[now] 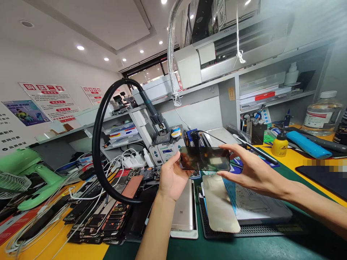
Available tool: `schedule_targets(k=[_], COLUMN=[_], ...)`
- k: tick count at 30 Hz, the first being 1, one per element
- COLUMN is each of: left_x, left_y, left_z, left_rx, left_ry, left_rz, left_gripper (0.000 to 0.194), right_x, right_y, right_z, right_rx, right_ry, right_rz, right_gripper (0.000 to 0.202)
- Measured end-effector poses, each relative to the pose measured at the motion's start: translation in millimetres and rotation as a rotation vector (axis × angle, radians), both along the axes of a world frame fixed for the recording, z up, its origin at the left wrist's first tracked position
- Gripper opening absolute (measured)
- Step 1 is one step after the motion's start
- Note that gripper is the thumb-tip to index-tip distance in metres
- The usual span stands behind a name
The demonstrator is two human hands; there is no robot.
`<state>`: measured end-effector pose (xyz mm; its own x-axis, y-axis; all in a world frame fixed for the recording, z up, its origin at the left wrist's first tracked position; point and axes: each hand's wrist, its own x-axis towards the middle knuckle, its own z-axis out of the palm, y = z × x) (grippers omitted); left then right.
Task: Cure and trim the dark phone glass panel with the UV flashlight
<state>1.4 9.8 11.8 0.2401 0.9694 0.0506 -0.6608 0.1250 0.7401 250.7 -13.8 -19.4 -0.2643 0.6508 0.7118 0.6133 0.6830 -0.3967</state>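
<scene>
A dark, glossy phone-sized panel (205,159) is held level between both hands, reflections showing on its face. My left hand (173,177) grips its left end, the thumb at the upper left corner. My right hand (244,166) pinches the right end, thumb along the lower corner and fingers at the upper one. Beneath the panel, a pale rectangular plate with rounded corners (221,206) lies on a black perforated mat (255,230). Left of that plate, a gold phone back with a logo (183,206) rests in a white tray (196,227), partly behind my left wrist.
Stacks of phone parts (116,220) and white cables fill the left side, near a green fan (40,177). A black hose (97,144) arches over them. A yellow bottle (279,145) and a blue tool (309,144) lie at the right.
</scene>
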Motion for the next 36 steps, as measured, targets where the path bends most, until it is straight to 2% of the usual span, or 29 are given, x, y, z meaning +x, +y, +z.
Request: schedule_targets(k=[6,17,22,27,31,34,36], left_x=[-2.1,-3.6,-2.5,0.2,1.2,1.4,1.5], left_y=[0.8,0.6,3.8,3.0,4.0,4.3,4.2], left_z=[-3.5,-2.4,-1.1,-1.9,-3.5,-4.7,-5.2], left_rx=[-0.013,-0.05,-0.082,-0.103,-0.107,-0.079,-0.053], left_ry=[-0.041,-0.051,0.001,0.054,0.122,0.163,0.182], left_rz=[-0.075,-0.085,-0.034,0.025,0.066,0.101,0.121], left_gripper=[0.007,0.009,0.012,0.015,0.016,0.014,0.014], right_x=[-1.0,-1.3,-1.4,1.7,6.7,8.3,6.6], right_y=[-0.9,-0.2,0.0,3.5,13.5,19.8,22.1], right_z=[2.7,1.8,2.8,-3.1,-12.1,-18.7,-20.6], right_rx=[-0.021,-0.044,-0.07,-0.063,0.038,0.042,0.033], right_ry=[0.013,0.044,0.04,0.042,0.021,0.028,0.077], right_rz=[-0.045,-0.059,-0.064,-0.079,-0.156,-0.137,-0.171], right_gripper=[0.062,0.064,0.063,0.059,0.073,0.078,0.084])
